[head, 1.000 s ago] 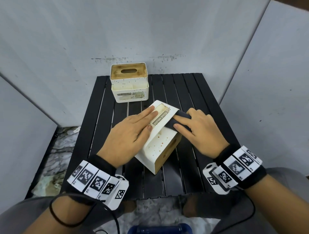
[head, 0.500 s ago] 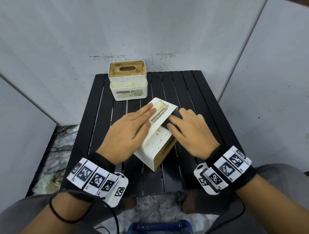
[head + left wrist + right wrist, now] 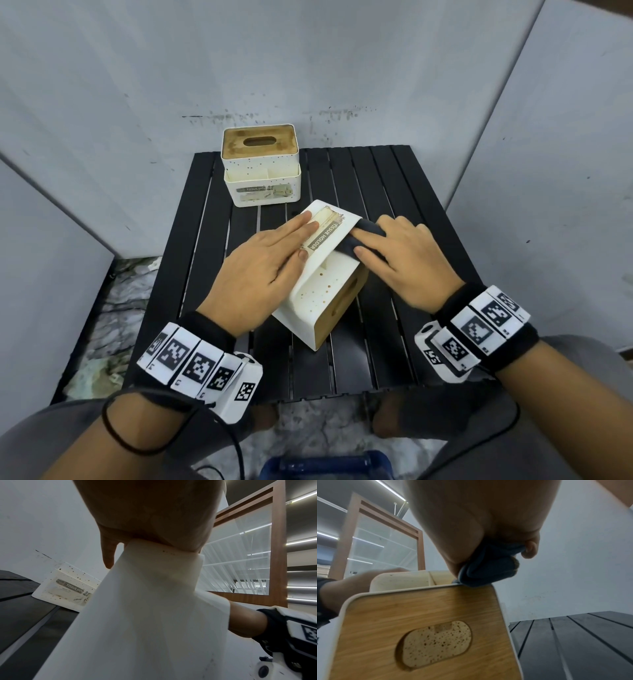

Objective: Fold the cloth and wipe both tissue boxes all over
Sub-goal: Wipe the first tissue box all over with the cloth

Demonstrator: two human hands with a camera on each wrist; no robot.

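Note:
A white tissue box [image 3: 318,291] lies on its side mid-table, its wooden lid [image 3: 419,615] facing me and to the right. My left hand [image 3: 301,236] lies flat on its upper face, fingers straight over the label. My right hand [image 3: 363,244] holds a bunched dark cloth [image 3: 347,245] and presses it into the box's open side pocket. In the right wrist view the cloth [image 3: 488,569] is wadded under the palm with fingers curled round it. The second tissue box [image 3: 262,171] stands upright at the back of the table.
The black slatted table [image 3: 394,205] has bare slats right of and behind the lying box. Grey wall panels close in at the back and both sides. Stone floor shows to the left, and a blue object [image 3: 325,466] lies below the front edge.
My right hand has rubbed the cloth back and forth a short way along the box's side pocket. The left hand has stayed flat on the box, which has barely shifted.

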